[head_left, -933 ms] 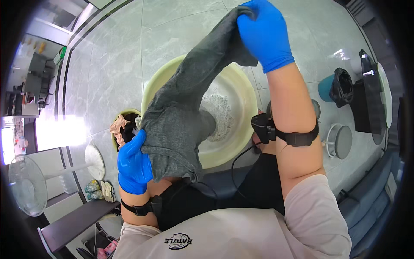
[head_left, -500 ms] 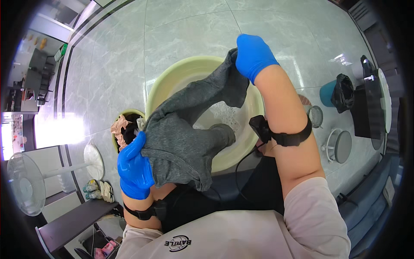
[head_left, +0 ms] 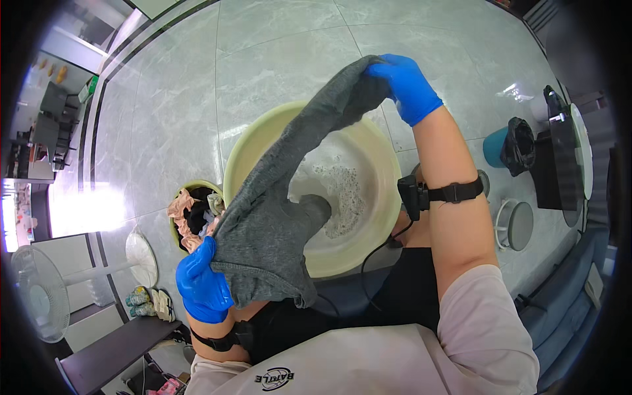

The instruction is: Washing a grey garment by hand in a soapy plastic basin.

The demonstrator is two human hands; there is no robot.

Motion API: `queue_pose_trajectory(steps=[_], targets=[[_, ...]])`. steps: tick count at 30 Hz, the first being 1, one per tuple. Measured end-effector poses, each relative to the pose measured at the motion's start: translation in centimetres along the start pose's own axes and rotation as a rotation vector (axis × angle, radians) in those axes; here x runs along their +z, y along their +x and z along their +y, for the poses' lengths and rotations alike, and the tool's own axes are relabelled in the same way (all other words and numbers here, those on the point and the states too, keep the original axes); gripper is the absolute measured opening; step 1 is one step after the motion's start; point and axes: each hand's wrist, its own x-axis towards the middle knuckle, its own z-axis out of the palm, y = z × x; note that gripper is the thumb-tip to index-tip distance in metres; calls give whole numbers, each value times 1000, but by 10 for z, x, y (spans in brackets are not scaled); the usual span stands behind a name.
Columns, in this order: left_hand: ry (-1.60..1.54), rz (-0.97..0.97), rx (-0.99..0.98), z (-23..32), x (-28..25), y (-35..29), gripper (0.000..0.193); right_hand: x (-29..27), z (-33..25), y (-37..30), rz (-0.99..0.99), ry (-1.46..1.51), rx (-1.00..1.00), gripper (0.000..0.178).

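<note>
A dark grey garment (head_left: 263,217) with a long sleeve-like part stretches between my hands, over a pale yellow-green basin (head_left: 260,135). My left hand (head_left: 201,280), in a wet blue glove, grips its hemmed end beside the basin's near-left side. Farther off to the right, my right hand (head_left: 411,91), also blue-gloved, is closed on the end of the long part, raised past the basin's far rim. A second, shorter limb of the garment hangs toward the inside of the basin. Soapy water (head_left: 342,197) with white suds shows there.
Left of the basin stands a small yellow-green tub (head_left: 197,184) heaped with clothes (head_left: 191,217). A white fan (head_left: 43,293), shoes (head_left: 151,303) and a dark bench (head_left: 115,352) lie farther left. A lined teal bin (head_left: 495,146) and a round grey stool (head_left: 517,225) stand right.
My right hand has moved slightly right, drawing the long part of the garment straighter. My left hand has come a little nearer to me, and more suds show in the basin.
</note>
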Motion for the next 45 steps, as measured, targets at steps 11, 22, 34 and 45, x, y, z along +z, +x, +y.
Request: queue_pose_trajectory(steps=[11,22,34,45], targets=[[-35,196,-88,-19,35,11,45,72,9,-19,224,-660,-505,28],[-249,7,-262,-37,38,0,56,37,26,16,410,-939,-416,29],[111,255,-90,-32,23,4,50,64,25,8,83,-348,-378,22],[59,90,-324,-12,7,48,45,60,18,-8,136,-217,-166,30]])
